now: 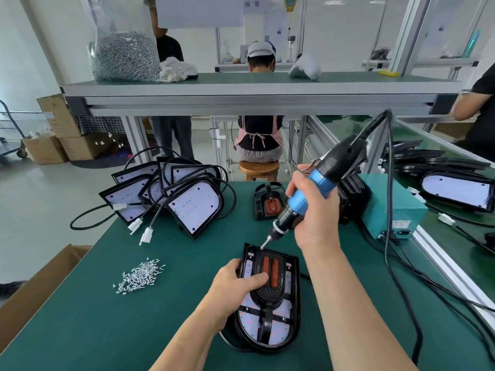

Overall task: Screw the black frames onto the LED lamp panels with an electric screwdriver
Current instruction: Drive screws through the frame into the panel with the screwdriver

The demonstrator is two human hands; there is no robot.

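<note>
A lamp panel [278, 330] lies flat on the near middle of the green tabletop [120, 330], with a black frame [269, 294] set on top of it. The left hand [235, 285] clamps the two together: thumb hooked at the panel's left edge, fingers curled over the frame's grille beside two orange strips. The right hand [313, 210] is wrapped around the blue body of an electric screwdriver [318, 186], which tilts down to the left. Its bit touches the far left corner of the frame, and its black cord runs up and away to the right.

To the left of the panel, well apart from it, a loose heap of small silver screws [140, 275] sits on the tabletop. Farther back on the left, a pile of more lamp panels [171, 194] leans together, their black cables and white plugs spilling toward the edge. Behind the screwdriver lies a spare frame [269, 202] and, to the right, a teal power box [391, 207]. On the shelf above stands a clear bag of screws [123, 54].
</note>
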